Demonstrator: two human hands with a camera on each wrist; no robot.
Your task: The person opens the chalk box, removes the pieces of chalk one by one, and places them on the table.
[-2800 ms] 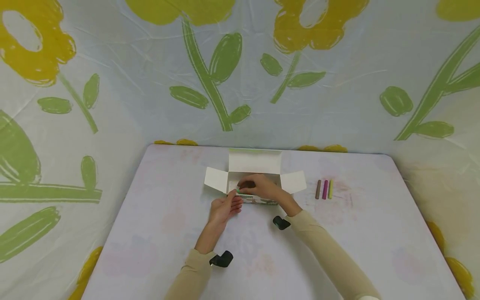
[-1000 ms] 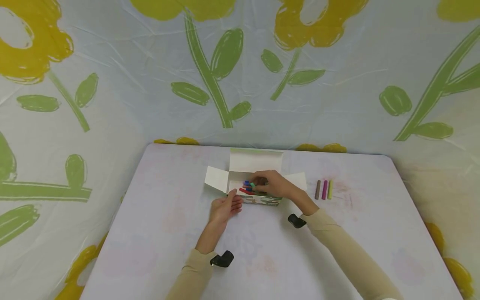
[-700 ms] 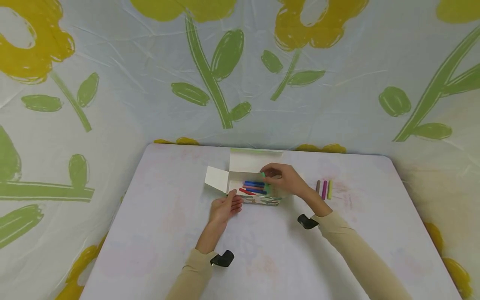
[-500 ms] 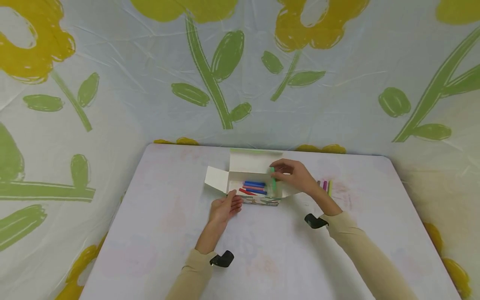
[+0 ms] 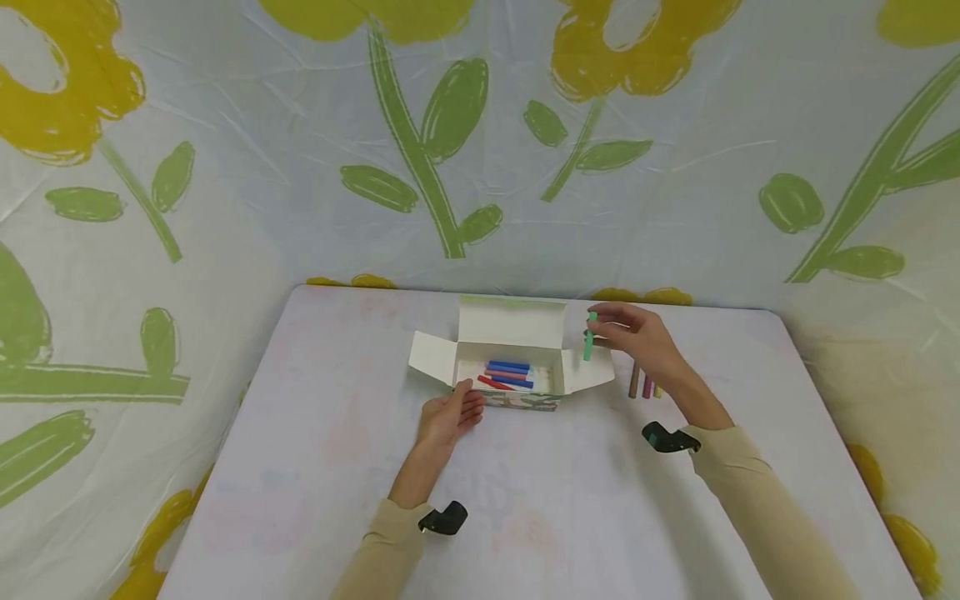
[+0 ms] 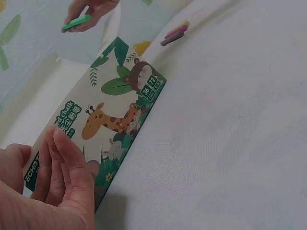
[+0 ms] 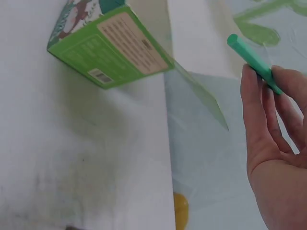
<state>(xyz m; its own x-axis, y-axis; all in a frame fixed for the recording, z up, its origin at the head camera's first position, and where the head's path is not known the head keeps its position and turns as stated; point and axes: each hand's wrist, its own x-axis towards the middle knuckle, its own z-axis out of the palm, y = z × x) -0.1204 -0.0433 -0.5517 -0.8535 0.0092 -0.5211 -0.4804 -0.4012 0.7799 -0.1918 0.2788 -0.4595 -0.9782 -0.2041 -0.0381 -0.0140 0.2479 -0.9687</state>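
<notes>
My right hand (image 5: 643, 340) pinches a green chalk stick (image 5: 588, 343) between thumb and fingertips, above the right flap of a chalk box. In the right wrist view that chalk stick (image 7: 252, 56) slants up out of the fingers. The chalk box (image 5: 522, 402) stands with its lid and side flaps spread; several blue, pink and red chalk sticks (image 5: 508, 373) lie inside. At its front left corner my left hand (image 5: 446, 419) holds the front wall, thumb over the rim. The left wrist view shows these fingers (image 6: 72, 167) against the animal-printed front of the box (image 6: 120, 103).
Right of the box, brown (image 5: 634, 382), magenta (image 5: 647, 386) and yellow-green (image 5: 657, 391) chalk sticks lie side by side on the white table (image 5: 300, 450), partly behind the right hand. A flower-printed cloth (image 5: 300, 125) hangs beyond the table's back edge.
My right hand was down inside the box; it has lifted the green chalk stick out and carried it rightward past the right flap. My left hand has stayed at the front left corner.
</notes>
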